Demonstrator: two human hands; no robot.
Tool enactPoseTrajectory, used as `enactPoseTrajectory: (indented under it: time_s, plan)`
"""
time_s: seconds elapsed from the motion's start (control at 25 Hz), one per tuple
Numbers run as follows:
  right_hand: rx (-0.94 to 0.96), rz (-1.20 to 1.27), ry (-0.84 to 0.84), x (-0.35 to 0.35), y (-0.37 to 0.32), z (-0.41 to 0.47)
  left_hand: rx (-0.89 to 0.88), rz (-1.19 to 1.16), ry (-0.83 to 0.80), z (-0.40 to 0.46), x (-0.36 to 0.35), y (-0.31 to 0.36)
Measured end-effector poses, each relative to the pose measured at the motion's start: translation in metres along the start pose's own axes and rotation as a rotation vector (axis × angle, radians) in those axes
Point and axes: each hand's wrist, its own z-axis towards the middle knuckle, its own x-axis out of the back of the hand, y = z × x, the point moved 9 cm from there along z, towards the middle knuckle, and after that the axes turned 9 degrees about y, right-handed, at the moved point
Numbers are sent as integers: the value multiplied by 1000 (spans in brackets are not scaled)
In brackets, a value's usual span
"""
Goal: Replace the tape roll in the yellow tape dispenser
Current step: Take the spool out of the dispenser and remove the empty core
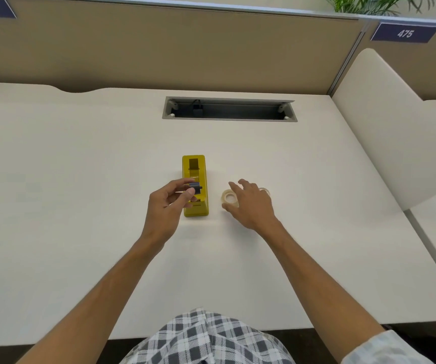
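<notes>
Yellow tape dispenser [195, 187] stands near the middle of the white desk [80, 158], its long side running from near to far. Over its near half the left hand [168, 203] pinches a small dark spool [196, 189] between thumb and fingertips, held just above the dispenser's open slot. Just right of the dispenser lies a clear tape roll [228, 197], flat on the desk. The right hand [251, 203] hovers over it with fingers spread; whether they touch the roll I cannot tell. A second clear ring [265, 191] peeks out at the far side of that hand. Farther back, a grey cable slot [228, 109] is sunk into the desk before the tan partition [159, 46], which bears a blue plate reading 475 [405, 33].
</notes>
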Motion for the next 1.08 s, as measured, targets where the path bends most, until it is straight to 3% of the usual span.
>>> enactPoseTrajectory:
  time_s: [0.16, 0.4, 0.56, 1.08]
  plan:
    - [11, 62, 58, -2, 1, 3, 20, -18, -5, 0, 3, -2]
    - [-349, 873, 216, 13, 16, -16, 24, -13, -1, -1, 4, -4]
    - [-347, 1235, 145, 13, -2, -31, 6, 30, -9, -2, 1, -2]
    - [-166, 1346, 159, 51, -38, -43, -50, 60, -42, -8, -9, 9]
